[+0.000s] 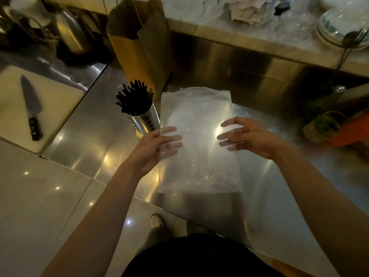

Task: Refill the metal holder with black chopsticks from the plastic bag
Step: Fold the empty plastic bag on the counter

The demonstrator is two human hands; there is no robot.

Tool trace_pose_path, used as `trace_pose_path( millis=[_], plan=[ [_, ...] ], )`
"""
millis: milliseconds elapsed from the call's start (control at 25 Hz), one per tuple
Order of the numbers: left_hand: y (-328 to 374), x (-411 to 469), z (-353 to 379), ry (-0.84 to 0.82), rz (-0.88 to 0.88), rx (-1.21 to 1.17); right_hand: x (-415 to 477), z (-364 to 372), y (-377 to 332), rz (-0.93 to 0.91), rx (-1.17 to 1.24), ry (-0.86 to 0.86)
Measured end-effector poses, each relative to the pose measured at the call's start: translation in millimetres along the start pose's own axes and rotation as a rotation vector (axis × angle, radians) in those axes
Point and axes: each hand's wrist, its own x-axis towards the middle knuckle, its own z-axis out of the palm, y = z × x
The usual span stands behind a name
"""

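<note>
A clear plastic bag (196,136) is held flat above the steel counter, and I see no chopsticks inside it. My left hand (153,148) grips its left edge, fingers showing through the plastic. My right hand (251,136) grips its right edge the same way. Just left of the bag stands the perforated metal holder (144,119), packed with several black chopsticks (132,99) that stick out of its top.
A brown paper bag (139,47) stands behind the holder. A knife (31,106) lies on a white cutting board (60,100) at the left. Stacked plates (339,27) sit on the raised ledge at far right; a jar of herbs (324,125) and an orange container (351,132) stand right.
</note>
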Motion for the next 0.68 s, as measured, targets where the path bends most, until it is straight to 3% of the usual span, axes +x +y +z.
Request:
trace_pose_path(
  millis=[320,520,680],
  plan=[
    [64,-52,-48,-0.214,0.287,0.212,-43,62,-53,-0.232,-0.044,0.190],
    [90,-74,-59,-0.154,0.486,0.369,-58,85,-69,-0.383,-0.117,0.272],
    [105,-96,-61,-0.209,0.555,0.424,-76,99,-84,-0.490,-0.284,0.351]
  ],
)
